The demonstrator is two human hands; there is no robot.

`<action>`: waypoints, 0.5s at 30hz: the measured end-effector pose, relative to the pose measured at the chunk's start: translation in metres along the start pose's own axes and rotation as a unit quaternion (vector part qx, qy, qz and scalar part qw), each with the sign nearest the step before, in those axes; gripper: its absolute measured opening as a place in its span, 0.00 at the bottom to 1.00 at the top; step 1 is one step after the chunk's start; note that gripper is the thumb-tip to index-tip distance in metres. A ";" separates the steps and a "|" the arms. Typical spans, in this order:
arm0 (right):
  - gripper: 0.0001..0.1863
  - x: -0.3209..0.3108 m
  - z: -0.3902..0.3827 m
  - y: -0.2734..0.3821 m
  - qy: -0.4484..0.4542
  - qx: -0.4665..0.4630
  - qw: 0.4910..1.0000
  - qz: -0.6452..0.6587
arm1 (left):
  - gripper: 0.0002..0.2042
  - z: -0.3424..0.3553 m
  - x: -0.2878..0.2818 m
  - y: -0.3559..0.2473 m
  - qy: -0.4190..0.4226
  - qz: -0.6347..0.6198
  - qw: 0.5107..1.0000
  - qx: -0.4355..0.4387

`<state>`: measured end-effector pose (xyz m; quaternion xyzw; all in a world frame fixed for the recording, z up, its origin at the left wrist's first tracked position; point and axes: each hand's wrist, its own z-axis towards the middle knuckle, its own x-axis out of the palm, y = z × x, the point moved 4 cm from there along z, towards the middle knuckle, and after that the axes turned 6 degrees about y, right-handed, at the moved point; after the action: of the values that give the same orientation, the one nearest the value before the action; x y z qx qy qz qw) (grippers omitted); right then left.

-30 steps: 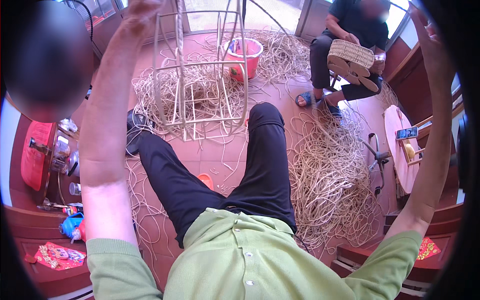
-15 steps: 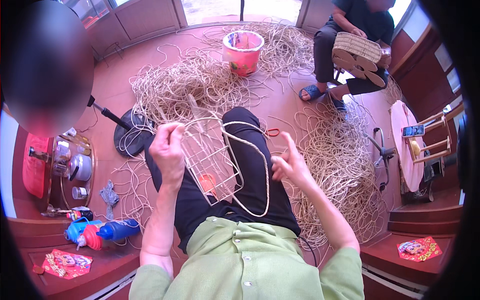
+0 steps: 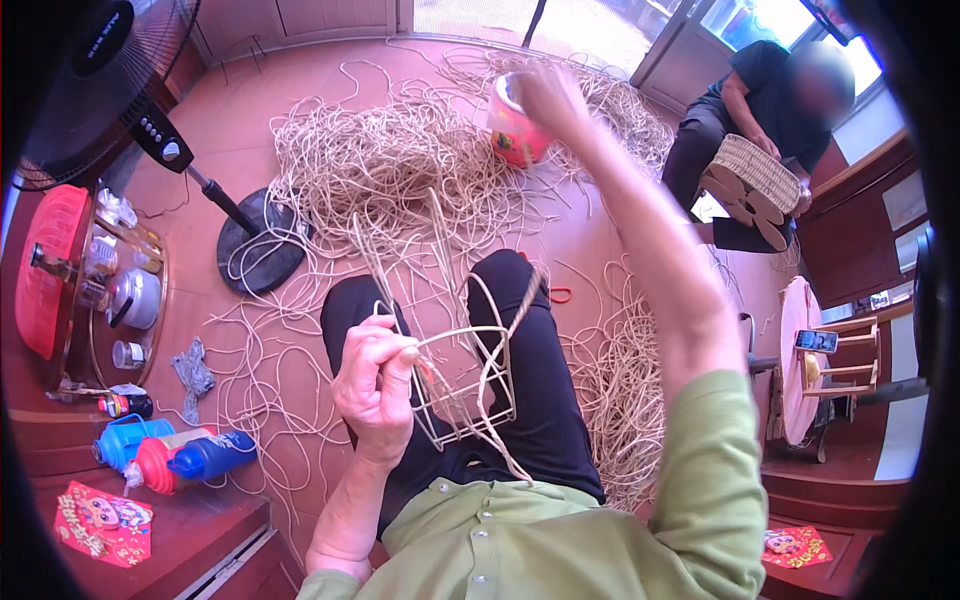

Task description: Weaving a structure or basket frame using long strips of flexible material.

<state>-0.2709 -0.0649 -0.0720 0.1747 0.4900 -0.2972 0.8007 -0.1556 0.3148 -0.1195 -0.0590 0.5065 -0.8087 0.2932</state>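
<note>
My left hand [image 3: 375, 392] is closed over my lap, its fingers pinching a cream cord at the rim of a white wire basket frame [image 3: 464, 433]. The frame rests between my thighs, its bars standing upward and away from me. From the pinch, the cord [image 3: 525, 300] loops across the frame, and a twisted end sticks up over my right knee. My right arm stretches far forward, with the right hand [image 3: 548, 100] over a pink bucket [image 3: 518, 143]. Motion smears that hand and its fingers cannot be made out; it covers part of the bucket.
Heaps of cord [image 3: 370, 160] spread over the floor ahead and to the right. At left stand a fan [image 3: 232, 212] on a round black base and a shelf of jars, with bottles [image 3: 212, 455] nearby. Far right, a seated person holds a woven basket [image 3: 757, 170].
My right hand has gone from beside my knee up and forward to the bucket. The left hand and frame sit lower and more to the right in view, and the head view has shifted.
</note>
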 end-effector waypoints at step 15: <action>0.09 -0.088 -0.091 0.125 0.136 -0.089 0.986 0.030 | 0.03 0.015 0.022 0.014 -0.007 0.015 1.000 -0.009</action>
<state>-0.2822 0.1095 -0.0374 0.1561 0.6134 -0.2020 0.7474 -0.1623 0.2869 -0.1287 -0.0591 0.5125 -0.7992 0.3084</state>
